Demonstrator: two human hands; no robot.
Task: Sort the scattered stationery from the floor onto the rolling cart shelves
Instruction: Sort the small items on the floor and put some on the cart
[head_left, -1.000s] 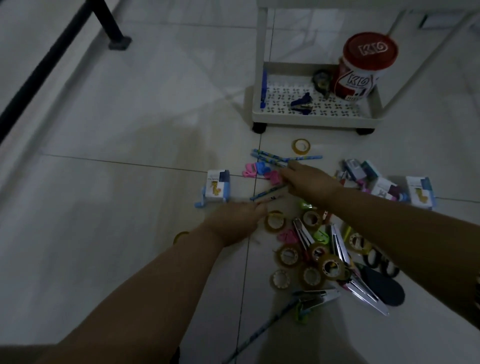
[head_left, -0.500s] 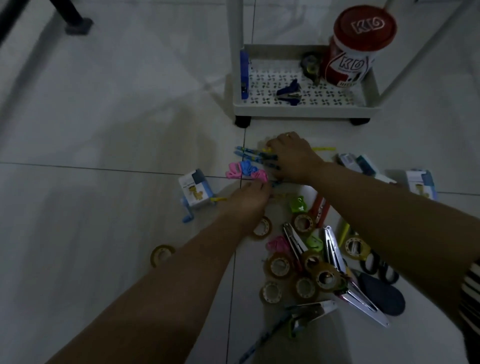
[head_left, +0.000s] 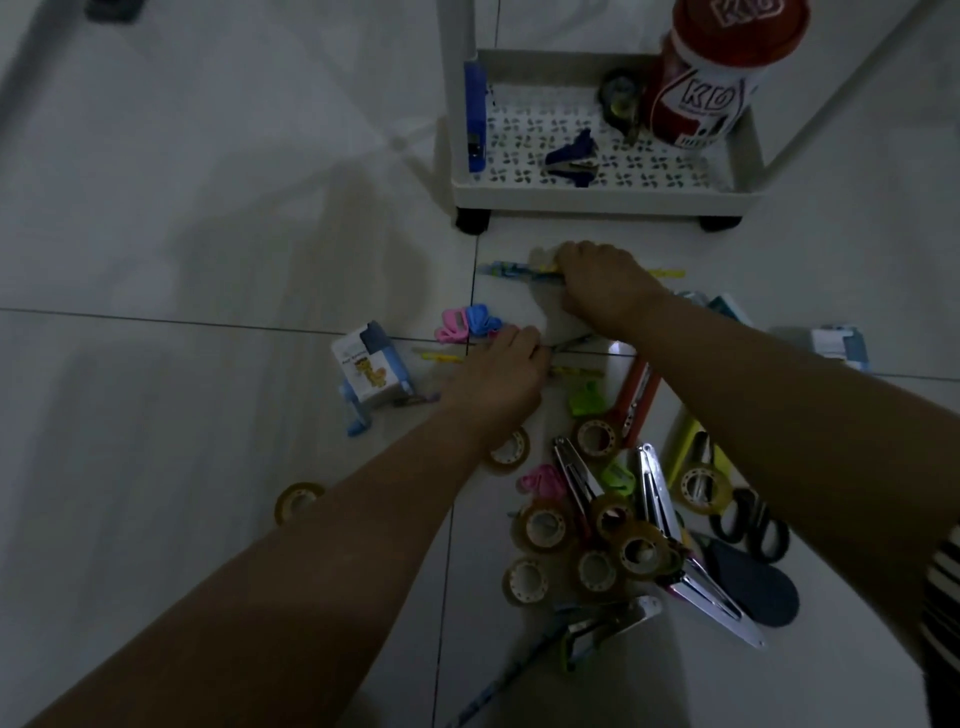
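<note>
My right hand is closed on a bundle of blue and yellow pencils just in front of the white rolling cart. My left hand rests palm down on the floor over more pencils, fingertips on them; the grip is hidden. Pink and blue sharpeners lie just left of its fingers. Several tape rolls, metal clips and black scissors are piled near me on the right.
The cart's bottom shelf holds a red-lidded tub, a blue stapler, a staple remover and a tape dispenser. A boxed desk sharpener stands left of my hand; a stray tape roll lies further left.
My right hand has slid toward the cart, gathering the pencils. My left hand has reached forward onto the pencils near the sharpeners. The view has moved closer to the cart.
</note>
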